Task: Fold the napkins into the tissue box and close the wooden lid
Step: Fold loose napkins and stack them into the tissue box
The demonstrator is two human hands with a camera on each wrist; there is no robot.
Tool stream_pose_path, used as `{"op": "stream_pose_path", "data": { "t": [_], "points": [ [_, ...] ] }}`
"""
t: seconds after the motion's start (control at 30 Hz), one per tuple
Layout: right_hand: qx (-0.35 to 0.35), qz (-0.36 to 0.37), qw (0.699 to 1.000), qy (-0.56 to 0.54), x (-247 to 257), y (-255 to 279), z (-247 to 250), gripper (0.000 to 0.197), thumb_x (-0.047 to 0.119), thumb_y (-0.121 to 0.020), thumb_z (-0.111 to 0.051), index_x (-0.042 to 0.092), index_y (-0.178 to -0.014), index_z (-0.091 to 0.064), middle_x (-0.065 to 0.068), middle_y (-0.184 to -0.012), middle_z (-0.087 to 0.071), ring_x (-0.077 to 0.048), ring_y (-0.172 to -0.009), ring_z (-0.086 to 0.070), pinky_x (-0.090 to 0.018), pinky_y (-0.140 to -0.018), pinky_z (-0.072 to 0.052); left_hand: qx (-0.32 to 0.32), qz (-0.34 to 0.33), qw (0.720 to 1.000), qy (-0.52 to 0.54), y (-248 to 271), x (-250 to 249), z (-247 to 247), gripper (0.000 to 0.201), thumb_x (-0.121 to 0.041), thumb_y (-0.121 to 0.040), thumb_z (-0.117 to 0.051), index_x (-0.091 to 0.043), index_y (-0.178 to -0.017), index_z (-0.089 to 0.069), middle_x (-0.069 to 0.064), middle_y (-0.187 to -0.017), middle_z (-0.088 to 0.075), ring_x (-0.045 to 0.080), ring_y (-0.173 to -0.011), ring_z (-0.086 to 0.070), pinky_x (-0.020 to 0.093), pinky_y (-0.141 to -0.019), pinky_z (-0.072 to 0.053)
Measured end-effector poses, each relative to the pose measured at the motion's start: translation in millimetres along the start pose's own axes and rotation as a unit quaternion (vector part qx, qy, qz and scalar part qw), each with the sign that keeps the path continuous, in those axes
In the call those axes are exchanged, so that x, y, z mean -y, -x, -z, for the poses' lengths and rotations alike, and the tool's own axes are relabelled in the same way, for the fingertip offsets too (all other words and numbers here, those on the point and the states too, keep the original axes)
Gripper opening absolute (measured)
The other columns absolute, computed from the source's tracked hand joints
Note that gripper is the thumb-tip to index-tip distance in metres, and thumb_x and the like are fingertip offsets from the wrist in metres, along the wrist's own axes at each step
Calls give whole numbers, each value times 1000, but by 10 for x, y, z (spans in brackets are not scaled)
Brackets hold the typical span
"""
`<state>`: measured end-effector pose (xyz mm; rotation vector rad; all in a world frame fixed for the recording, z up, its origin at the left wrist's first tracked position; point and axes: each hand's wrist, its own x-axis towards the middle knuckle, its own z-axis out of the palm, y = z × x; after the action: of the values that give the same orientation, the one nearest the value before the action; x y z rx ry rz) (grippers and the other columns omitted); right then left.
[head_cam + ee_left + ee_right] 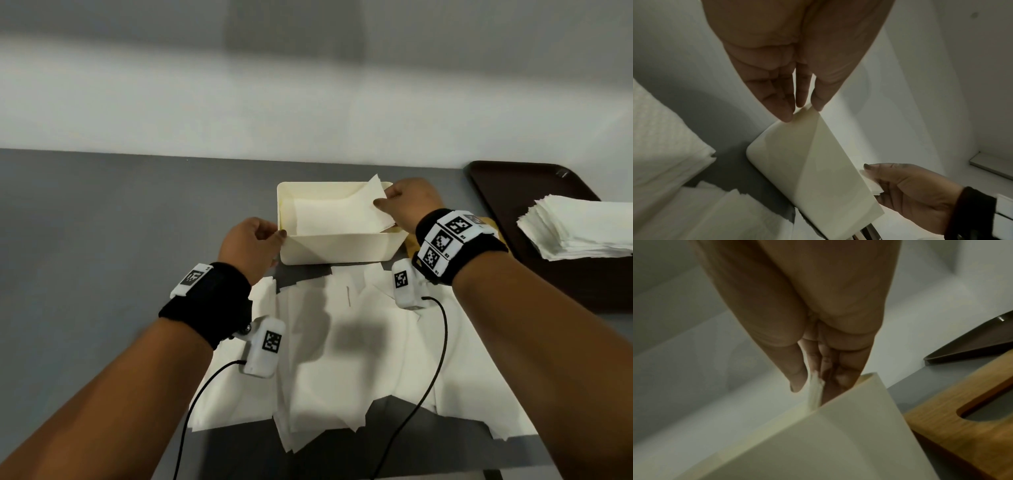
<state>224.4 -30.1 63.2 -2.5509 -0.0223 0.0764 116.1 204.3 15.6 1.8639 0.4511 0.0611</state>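
Your left hand [251, 245] grips the near left corner of the open tissue box [339, 248], thumb and fingers curled over its rim, apparently to hold it steady. Your right hand [409, 202] pinches a folded napkin [337, 214] at the box's right end, lowering it inside; one corner of the sheet sticks up above the far rim. In this head view, loose unfolded napkins [342, 359] are spread on the grey table [102, 222] under both forearms, on your side of the box. To the right of your right hand, a stack of napkins [579, 228] sits on a dark brown tray [513, 185], probably kept there as the supply.

From the left wrist, your fingertips [785, 112] close on the box's corner, thumb on one side and fingers on the other. Your right hand shows beyond the box's far end, with white napkin edge between thumb and fingers.

From the right wrist, your thumb and fingers clamp the napkin's layered edge just above the box rim. Just right of that hand, the wooden lid [953, 415] lies flat on the table with its slot showing, off the box and touching or nearly touching its side, likely parked within reach for closing. The tray's edge lies beyond it.
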Motion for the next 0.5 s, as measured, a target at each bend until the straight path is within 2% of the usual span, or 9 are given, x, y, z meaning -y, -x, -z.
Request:
{"op": "stream_pose_path", "data": {
  "t": [0.1,0.17,0.23,0.3,0.37,0.43,0.5],
  "points": [
    [-8,0,1000,20,-31,61,18,25,16,-86,-65,-6,-99,-68,-21,-104,-69,-36,-99,-64,-40,-88,-52,-47,-14,998,-25,84,2,-22,13,-28,-91,-63,-16,-94,-60,5,-85,-69,28,-78,-67,48,-79,-59],
    [-20,6,999,27,-76,126,52,31,18,-88,-64,-6,-108,-65,-18,-108,-68,-34,-105,-61,-40,-93,-49,-84,-40,995,-38,205,-10,-61,14,-28,-92,-62,-15,-94,-58,0,-78,-64,23,-73,-62,36,-70,-55],
    [-48,12,999,16,-131,233,109,33,24,-89,-63,0,-110,-63,-11,-104,-66,-31,-105,-60,-34,-90,-47,-88,-60,992,-61,379,-23,-129,14,-27,-93,-61,-14,-92,-57,-5,-70,-57,14,-63,-55,24,-57,-43],
    [-79,13,997,-23,-200,401,166,28,25,-87,-64,3,-105,-64,-8,-99,-66,-25,-97,-61,-34,-86,-48,-50,-69,992,-91,544,10,-226,14,-27,-93,-60,-15,-86,-56,-6,-67,-55,11,-59,-51,22,-53,-37],
    [-86,5,994,-66,-282,623,187,18,23,-87,-65,9,-97,-65,-2,-88,-64,-18,-85,-59,-30,-79,-49,7,-84,985,-151,677,89,-335,18,-27,-92,-61,-17,-79,-55,-4,-69,-56,14,-62,-52,23,-55,-36],
    [-51,-9,997,-63,-419,867,144,7,22,-86,-66,15,-83,-64,3,-76,-60,-16,-76,-57,-25,-64,-43,66,-94,971,-211,779,200,-460,18,-29,-90,-63,-19,-77,-54,-1,-78,-61,19,-73,-56,26,-60,-36],
    [11,-33,999,-28,-610,1063,22,13,24,-84,-69,17,-78,-61,3,-74,-60,-18,-75,-56,-23,-57,-37,117,-90,953,-264,856,302,-577,16,-33,-90,-62,-20,-85,-56,2,-94,-62,21,-85,-59,27,-70,-40]
  ]
}}
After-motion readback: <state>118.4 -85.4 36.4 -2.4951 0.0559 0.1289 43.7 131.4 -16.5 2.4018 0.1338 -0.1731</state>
